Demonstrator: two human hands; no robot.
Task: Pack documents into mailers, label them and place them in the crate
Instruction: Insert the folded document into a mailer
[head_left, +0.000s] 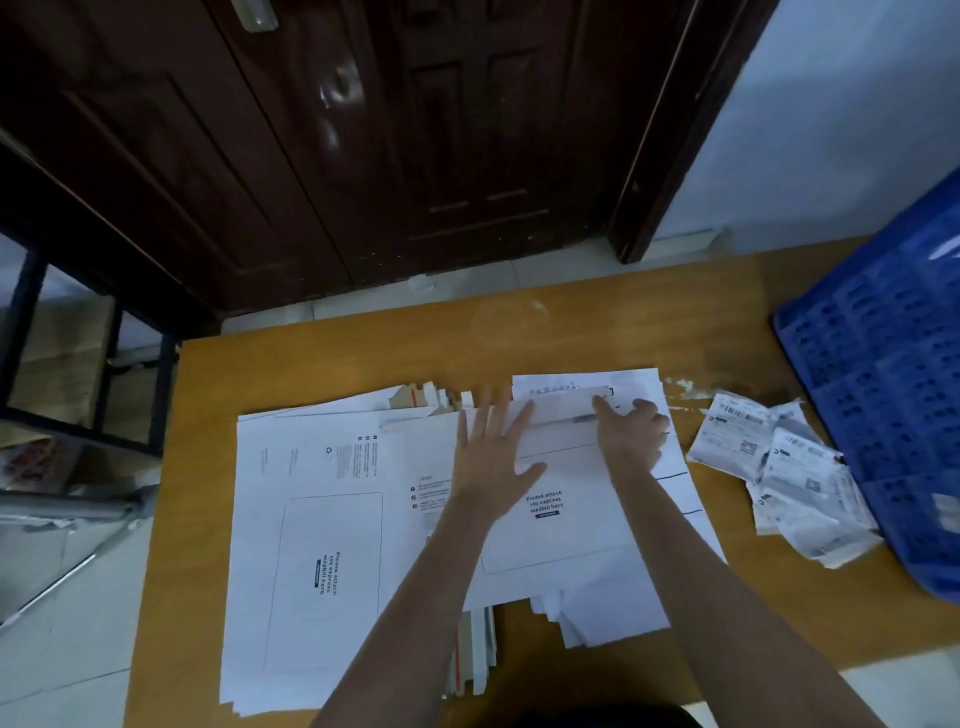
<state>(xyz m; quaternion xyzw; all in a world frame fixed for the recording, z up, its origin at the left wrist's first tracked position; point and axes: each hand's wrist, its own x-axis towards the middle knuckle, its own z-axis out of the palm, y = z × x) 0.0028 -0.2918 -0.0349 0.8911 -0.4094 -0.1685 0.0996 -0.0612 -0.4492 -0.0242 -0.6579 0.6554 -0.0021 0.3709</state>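
Both bare forearms reach up from the near edge of the tabletop (571, 332), a plain yellow-brown wooden surface with pale scuffs toward its far edge; the left hand (491, 454) lies flat with fingers spread, pressing on a white mailer (561, 499) printed "Please attach sto express waybill here"; the right hand (631, 434) rests at the mailer's far end with fingers curled down on its folded flap (563, 410), though motion blur makes it hard to say whether it pinches the flap or only presses it; white document sheets (670, 467) lie under and beyond the mailer, reaching toward the right edge; a wide stack of further mailers (311, 545) covers the left half of the tabletop, down to the near-left corner, with brown card edges and a red strip showing beneath; crumpled waybill labels (784, 467) lie in a loose heap near the right edge, touching a blue perforated crate (883, 374) that stands tilted at the far-right corner; behind the far edge rise a dark brown panelled door (363, 130) and a pale blue wall (831, 104); a black metal frame (98, 364) stands left on a pale tiled floor (67, 623).
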